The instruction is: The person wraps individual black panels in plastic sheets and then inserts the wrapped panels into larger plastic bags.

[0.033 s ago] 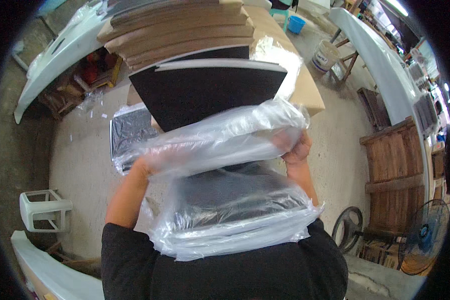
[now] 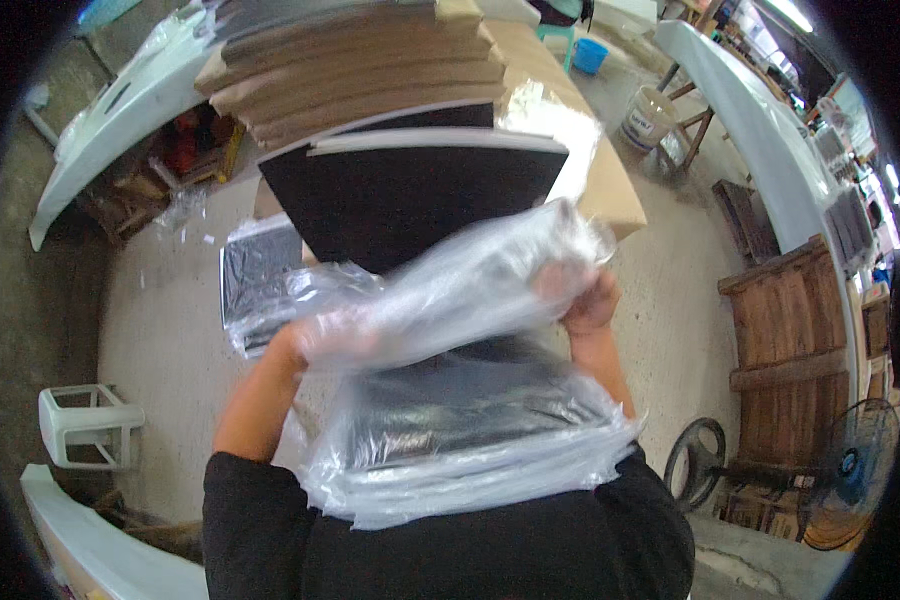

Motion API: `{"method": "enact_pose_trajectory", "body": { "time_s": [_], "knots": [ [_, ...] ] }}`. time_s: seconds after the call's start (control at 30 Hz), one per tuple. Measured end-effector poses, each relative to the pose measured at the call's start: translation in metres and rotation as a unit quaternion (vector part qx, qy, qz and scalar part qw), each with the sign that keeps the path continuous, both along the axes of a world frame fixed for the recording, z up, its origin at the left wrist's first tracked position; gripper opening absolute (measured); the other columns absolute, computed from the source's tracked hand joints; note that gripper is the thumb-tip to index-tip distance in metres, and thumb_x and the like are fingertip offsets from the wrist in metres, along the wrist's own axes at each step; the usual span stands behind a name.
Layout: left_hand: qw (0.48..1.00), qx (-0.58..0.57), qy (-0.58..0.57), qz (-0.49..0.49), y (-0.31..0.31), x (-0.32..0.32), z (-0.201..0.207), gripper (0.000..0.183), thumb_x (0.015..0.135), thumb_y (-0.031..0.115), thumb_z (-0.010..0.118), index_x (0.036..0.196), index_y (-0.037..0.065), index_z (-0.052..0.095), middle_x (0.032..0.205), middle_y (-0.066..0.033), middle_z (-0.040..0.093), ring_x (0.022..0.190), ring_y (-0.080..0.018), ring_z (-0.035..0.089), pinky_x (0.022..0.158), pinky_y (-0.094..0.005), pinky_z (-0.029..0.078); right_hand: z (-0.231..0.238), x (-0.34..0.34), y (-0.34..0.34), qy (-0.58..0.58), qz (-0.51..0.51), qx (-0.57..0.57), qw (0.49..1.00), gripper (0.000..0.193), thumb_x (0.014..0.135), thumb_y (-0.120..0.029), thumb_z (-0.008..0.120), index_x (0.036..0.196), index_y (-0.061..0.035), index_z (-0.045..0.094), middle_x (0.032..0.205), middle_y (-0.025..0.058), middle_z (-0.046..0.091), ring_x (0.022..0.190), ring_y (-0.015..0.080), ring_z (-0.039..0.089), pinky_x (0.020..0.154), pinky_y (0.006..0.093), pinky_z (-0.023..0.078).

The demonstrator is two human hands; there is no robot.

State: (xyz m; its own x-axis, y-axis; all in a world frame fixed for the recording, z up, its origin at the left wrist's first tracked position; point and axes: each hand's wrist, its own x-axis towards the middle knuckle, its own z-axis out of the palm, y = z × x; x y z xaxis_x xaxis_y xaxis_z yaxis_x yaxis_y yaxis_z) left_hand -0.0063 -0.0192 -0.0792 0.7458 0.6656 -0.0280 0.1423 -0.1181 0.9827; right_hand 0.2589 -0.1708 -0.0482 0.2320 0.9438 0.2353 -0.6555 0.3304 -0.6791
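A clear plastic bag [image 2: 470, 290] stretches slantwise between my hands, its right end higher. My left hand [image 2: 335, 338] is behind or inside the film at the bag's left end; film and motion blur hide its fingers. My right hand [image 2: 590, 298] is closed on the bag's right end, fingers curled. Beyond the bag, black flat panels [image 2: 410, 195] with pale edges lean against a stack. Close to my body lies a pile of black panels in clear plastic [image 2: 460, 420], loose film along its near edge.
Brown paper-wrapped bundles [image 2: 360, 75] are stacked at the back. Left of the panels lies another plastic-wrapped black panel [image 2: 263, 265]. A white stool [image 2: 90, 425] stands at left. At right are a wooden pallet [image 2: 790, 340], a fan [image 2: 850, 475] and a white bucket [image 2: 648, 118].
The bag's left end has drawn rightward and down, so the bag looks shorter and more slanted. My left hand has shifted slightly right. My right hand has dipped a little.
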Motion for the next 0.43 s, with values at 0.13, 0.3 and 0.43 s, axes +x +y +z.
{"method": "enact_pose_trajectory", "body": {
  "time_s": [0.13,0.3,0.43],
  "knots": [
    [0.9,-0.222,-0.31,-0.21,0.031,-0.004,0.073,0.02,0.065,0.015,0.067,0.076,0.005,0.054,0.064,0.0001,0.051,0.056,-0.014,0.048,0.062,-0.0286,0.041,0.017,0.018,0.024,-0.257,-0.303,-0.182,0.899,0.017,0.08,-0.009,0.053,0.093,0.0012,0.054,0.078,0.0052,0.055,0.062,0.0155,0.053,0.052,0.0284,0.043],
    [0.902,0.334,-0.107,0.251,0.068,0.035,0.117,0.027,0.064,-0.007,0.047,0.088,0.004,0.054,0.07,-0.0023,0.044,0.067,-0.0158,0.045,0.065,-0.022,0.037,0.083,0.019,0.072,-0.589,-0.618,-0.023,0.52,0.048,0.056,0.007,0.052,0.097,-0.014,0.06,0.09,0.0109,0.056,0.086,0.0272,0.055,0.067,0.0327,0.046],
    [0.802,0.551,-0.012,0.229,0.079,0.024,0.059,0.053,0.062,-0.003,0.059,0.114,0.009,0.051,0.091,-0.0099,0.044,0.088,-0.0238,0.044,0.089,-0.0293,0.03,0.06,0.03,0.073,-0.718,-0.541,-0.064,0.433,0.055,0.057,0.006,0.053,0.104,-0.0214,0.059,0.104,0.0097,0.052,0.095,0.0265,0.054,0.074,0.0327,0.047]
  ]
}}
